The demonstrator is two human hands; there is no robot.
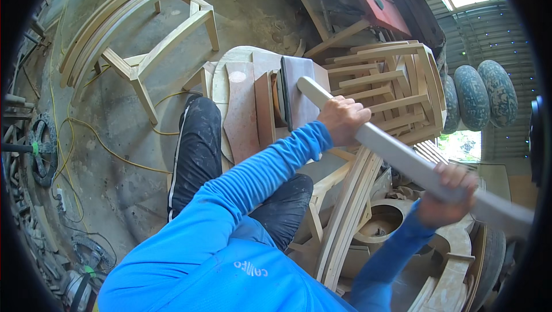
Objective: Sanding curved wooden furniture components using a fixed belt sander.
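Note:
Both my hands hold one long, pale, slightly bent wooden bar (397,154). My left hand (343,119) is closed around it near its far end. Farther along toward the lower right, my right hand (448,193) wraps it too, a little blurred. The bar's far tip lies over or against the grey abrasive belt (299,89) of what looks like a belt sander; whether they touch I cannot tell. Beside the belt stand upright wooden boards (244,105) of the machine's stand.
A curved wooden frame on legs (172,45) stands at the upper left. Slatted wooden frames (397,82) are stacked beyond the belt. Long curved strips (348,220) lean near my right arm. A yellow cord (115,156) crosses the floor; dark round tyre-like rolls (472,96) are at the right.

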